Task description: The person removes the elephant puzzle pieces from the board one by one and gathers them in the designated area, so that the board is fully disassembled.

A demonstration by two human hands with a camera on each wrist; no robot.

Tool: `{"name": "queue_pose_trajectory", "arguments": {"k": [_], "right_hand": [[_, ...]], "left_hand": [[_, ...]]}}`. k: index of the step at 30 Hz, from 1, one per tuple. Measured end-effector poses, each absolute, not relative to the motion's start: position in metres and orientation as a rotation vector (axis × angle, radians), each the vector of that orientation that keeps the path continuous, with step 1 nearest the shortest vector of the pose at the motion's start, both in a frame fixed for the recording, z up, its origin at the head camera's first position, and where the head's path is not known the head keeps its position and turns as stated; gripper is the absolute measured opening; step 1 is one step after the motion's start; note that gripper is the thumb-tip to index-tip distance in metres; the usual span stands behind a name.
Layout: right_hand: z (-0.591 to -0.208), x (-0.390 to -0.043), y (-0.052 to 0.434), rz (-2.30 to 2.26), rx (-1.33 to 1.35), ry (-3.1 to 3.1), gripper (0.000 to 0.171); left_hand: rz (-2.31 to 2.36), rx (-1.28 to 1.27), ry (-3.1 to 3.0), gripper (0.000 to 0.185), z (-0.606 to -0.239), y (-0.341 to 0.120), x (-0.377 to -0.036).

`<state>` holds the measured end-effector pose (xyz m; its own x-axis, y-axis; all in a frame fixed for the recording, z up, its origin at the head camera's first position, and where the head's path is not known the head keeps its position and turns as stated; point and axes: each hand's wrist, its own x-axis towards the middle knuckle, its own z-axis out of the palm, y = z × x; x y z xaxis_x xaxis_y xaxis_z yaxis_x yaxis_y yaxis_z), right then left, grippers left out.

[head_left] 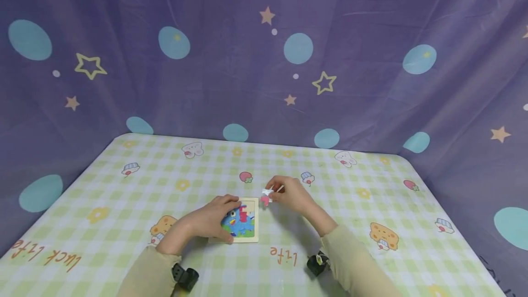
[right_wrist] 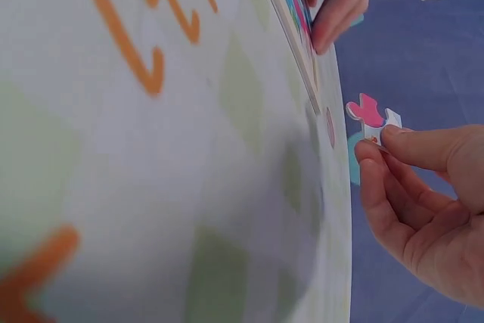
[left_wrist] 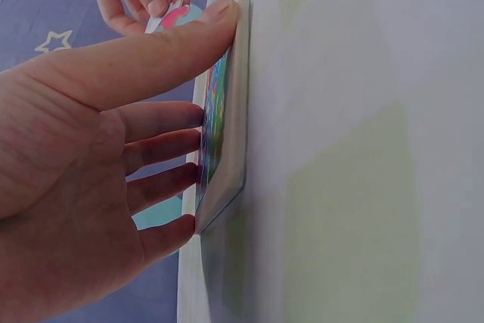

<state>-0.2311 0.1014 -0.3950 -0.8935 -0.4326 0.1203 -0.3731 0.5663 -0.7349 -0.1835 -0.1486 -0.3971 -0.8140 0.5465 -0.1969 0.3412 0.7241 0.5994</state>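
Beside the puzzle board, my right hand (head_left: 290, 195) pinches a jigsaw piece (right_wrist: 368, 115) between thumb and fingertips. The piece is pink and white with knobbed edges, held above the table. My left hand (head_left: 212, 218) rests over the left part of the puzzle board (head_left: 256, 223), its thumb at the near edge and its fingers, fairly straight, at the other edges. The board has a pale wooden frame around a blue creature on green ground. A bare light patch (head_left: 249, 206) shows at its upper right. The left hand hides the board's left side.
A green-and-white checked cloth (head_left: 330, 223) with printed cartoons and lettering covers the table. Behind it hangs a purple curtain (head_left: 231, 86) with stars and blue dots. Each wrist carries a black camera, one on the left (head_left: 185, 277) and one on the right (head_left: 316, 263).
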Motion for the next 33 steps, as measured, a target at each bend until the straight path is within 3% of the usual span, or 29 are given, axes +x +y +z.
{"name": "queue_pose_trajectory", "arguments": {"k": [33], "right_hand": [[-0.401, -0.246, 0.146, -1.266, -0.489, 2.745, 0.012]], "left_hand": [[0.791, 0.693, 2.570, 0.087, -0.396, -0.148, -0.182]]}}
